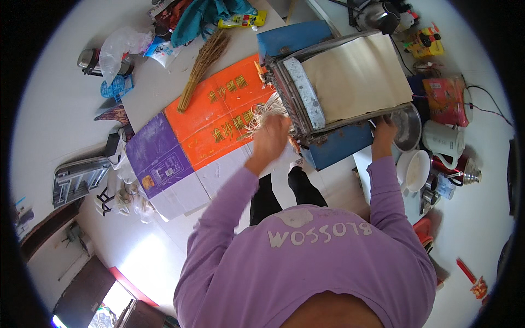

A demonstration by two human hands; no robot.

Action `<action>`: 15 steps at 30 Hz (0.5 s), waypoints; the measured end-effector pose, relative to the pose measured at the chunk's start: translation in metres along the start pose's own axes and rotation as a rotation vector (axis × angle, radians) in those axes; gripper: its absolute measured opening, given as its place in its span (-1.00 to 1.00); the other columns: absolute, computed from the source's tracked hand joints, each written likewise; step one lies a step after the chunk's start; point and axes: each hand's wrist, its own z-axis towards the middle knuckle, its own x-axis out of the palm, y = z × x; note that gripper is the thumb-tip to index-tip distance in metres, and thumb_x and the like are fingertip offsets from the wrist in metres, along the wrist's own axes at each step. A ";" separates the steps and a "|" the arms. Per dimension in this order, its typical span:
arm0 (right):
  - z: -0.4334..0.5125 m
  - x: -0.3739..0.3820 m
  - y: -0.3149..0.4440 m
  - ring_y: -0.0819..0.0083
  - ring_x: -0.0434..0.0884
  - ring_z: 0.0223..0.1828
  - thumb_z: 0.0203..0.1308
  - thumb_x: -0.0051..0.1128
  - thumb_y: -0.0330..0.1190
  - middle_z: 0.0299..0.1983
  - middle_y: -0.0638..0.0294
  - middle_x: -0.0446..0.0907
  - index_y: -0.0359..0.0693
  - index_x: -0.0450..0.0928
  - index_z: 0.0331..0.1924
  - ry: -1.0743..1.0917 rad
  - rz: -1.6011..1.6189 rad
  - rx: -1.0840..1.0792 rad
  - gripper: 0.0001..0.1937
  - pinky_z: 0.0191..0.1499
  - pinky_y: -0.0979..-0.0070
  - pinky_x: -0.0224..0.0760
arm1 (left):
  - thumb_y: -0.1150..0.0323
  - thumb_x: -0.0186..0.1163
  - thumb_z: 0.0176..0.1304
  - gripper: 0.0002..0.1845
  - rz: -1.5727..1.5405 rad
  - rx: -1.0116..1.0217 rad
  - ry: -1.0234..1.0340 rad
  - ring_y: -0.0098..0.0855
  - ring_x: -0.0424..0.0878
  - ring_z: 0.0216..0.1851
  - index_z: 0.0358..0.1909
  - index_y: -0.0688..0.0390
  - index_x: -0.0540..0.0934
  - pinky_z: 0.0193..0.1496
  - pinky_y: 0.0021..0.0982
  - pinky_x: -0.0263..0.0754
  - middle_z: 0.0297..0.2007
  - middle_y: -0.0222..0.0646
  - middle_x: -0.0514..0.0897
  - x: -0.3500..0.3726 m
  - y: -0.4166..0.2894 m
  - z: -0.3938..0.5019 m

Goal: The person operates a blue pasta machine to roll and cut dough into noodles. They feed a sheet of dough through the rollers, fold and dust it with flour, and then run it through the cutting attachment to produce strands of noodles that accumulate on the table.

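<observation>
A noodle-making machine (303, 94) with rollers and blue metal housings stands before me, its top tilted. A smooth beige sheet (357, 76), seemingly dough, lies over it behind a pale worn metal strip. Thin white noodle strands (272, 107) hang in a loose bunch at the machine's left side. My left hand (270, 137) is at the lower part of these strands; it is blurred and its fingers are bent, so its grip is unclear. My right hand (384, 131) reaches under the machine's right end beside a steel bowl, its fingertips hidden.
Orange cardboard (217, 110) and purple cardboard (160, 156) cover the table at left, with a straw whisk broom (203, 69) on top. A steel bowl (408, 127), a white bowl (413, 170), a pale jug (443, 139) and a red thermos flask (463, 170) crowd the right.
</observation>
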 end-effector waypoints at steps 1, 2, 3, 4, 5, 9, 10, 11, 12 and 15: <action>0.003 -0.005 -0.004 0.24 0.66 -0.05 0.26 0.13 -0.42 -0.07 0.02 0.64 -0.47 0.46 0.12 -0.003 0.013 -0.002 -0.61 -0.06 0.36 0.53 | 0.14 0.08 0.34 -0.69 -0.332 -0.338 0.124 -0.04 0.60 -0.25 -0.14 0.21 0.46 -0.38 -0.11 0.52 -0.21 -0.09 0.52 -0.012 -0.031 -0.011; 0.006 -0.008 -0.009 0.25 0.66 -0.06 0.26 0.13 -0.41 -0.07 0.03 0.64 -0.46 0.47 0.10 0.002 0.025 -0.004 -0.62 -0.07 0.37 0.53 | 0.11 0.14 0.30 -0.67 -0.302 -0.310 0.138 -0.07 0.62 -0.28 -0.18 0.21 0.46 -0.38 -0.13 0.52 -0.25 -0.10 0.55 -0.019 -0.049 -0.019; 0.007 -0.005 -0.009 0.26 0.66 -0.07 0.27 0.13 -0.40 -0.07 0.04 0.65 -0.46 0.48 0.09 0.018 0.040 -0.010 -0.63 -0.07 0.37 0.53 | 0.12 0.15 0.30 -0.68 -0.302 -0.329 0.159 -0.07 0.62 -0.30 -0.20 0.20 0.46 -0.38 -0.13 0.52 -0.27 -0.11 0.55 -0.018 -0.053 -0.021; 0.007 -0.005 -0.010 0.27 0.66 -0.07 0.27 0.12 -0.40 -0.07 0.05 0.65 -0.45 0.48 0.08 0.023 0.036 -0.003 -0.64 -0.08 0.38 0.53 | 0.13 0.15 0.29 -0.69 -0.303 -0.346 0.181 -0.08 0.62 -0.33 -0.22 0.20 0.45 -0.38 -0.14 0.52 -0.29 -0.12 0.56 -0.015 -0.056 -0.024; 0.006 -0.005 -0.010 0.28 0.66 -0.07 0.28 0.12 -0.39 -0.07 0.05 0.65 -0.44 0.49 0.08 0.027 0.031 0.003 -0.65 -0.08 0.38 0.53 | 0.14 0.16 0.29 -0.70 -0.305 -0.362 0.204 -0.09 0.62 -0.35 -0.24 0.19 0.45 -0.39 -0.14 0.52 -0.31 -0.13 0.57 -0.011 -0.057 -0.027; 0.003 0.000 -0.006 0.29 0.66 -0.06 0.30 0.11 -0.38 -0.06 0.09 0.64 -0.42 0.49 0.08 0.032 0.009 0.003 -0.66 -0.08 0.39 0.53 | 0.21 0.08 0.36 -0.74 -0.314 -0.308 0.147 0.01 0.59 -0.47 -0.27 0.22 0.39 -0.47 -0.04 0.45 -0.44 -0.08 0.58 -0.001 -0.051 -0.029; 0.004 -0.001 -0.007 0.30 0.66 -0.07 0.30 0.10 -0.37 -0.08 0.10 0.65 -0.42 0.49 0.07 0.032 0.008 -0.006 -0.66 -0.08 0.39 0.52 | 0.21 0.06 0.37 -0.74 -0.330 -0.325 0.146 0.03 0.58 -0.48 -0.28 0.22 0.39 -0.48 -0.03 0.44 -0.47 -0.05 0.58 0.001 -0.052 -0.030; 0.006 -0.002 -0.009 0.31 0.66 -0.08 0.30 0.10 -0.36 -0.09 0.11 0.65 -0.42 0.50 0.07 0.031 0.008 -0.015 -0.66 -0.09 0.39 0.52 | 0.21 0.04 0.39 -0.74 -0.345 -0.341 0.146 0.06 0.58 -0.50 -0.28 0.22 0.38 -0.48 -0.02 0.43 -0.50 -0.03 0.58 0.002 -0.054 -0.030; 0.006 -0.002 -0.010 0.32 0.66 -0.10 0.31 0.09 -0.36 -0.10 0.13 0.65 -0.41 0.50 0.06 0.029 0.009 -0.022 -0.66 -0.09 0.40 0.52 | 0.21 0.02 0.41 -0.74 -0.360 -0.356 0.147 0.08 0.57 -0.51 -0.28 0.23 0.38 -0.49 -0.01 0.42 -0.54 0.00 0.58 0.002 -0.055 -0.030; 0.008 -0.003 -0.011 0.35 0.65 -0.15 0.31 0.09 -0.34 -0.14 0.14 0.65 -0.43 0.51 0.04 0.033 -0.012 -0.026 -0.66 -0.09 0.41 0.50 | 0.19 -0.04 0.45 -0.71 -0.444 -0.387 0.136 0.15 0.56 -0.49 -0.28 0.24 0.38 -0.46 0.06 0.40 -0.56 0.08 0.58 0.001 -0.057 -0.029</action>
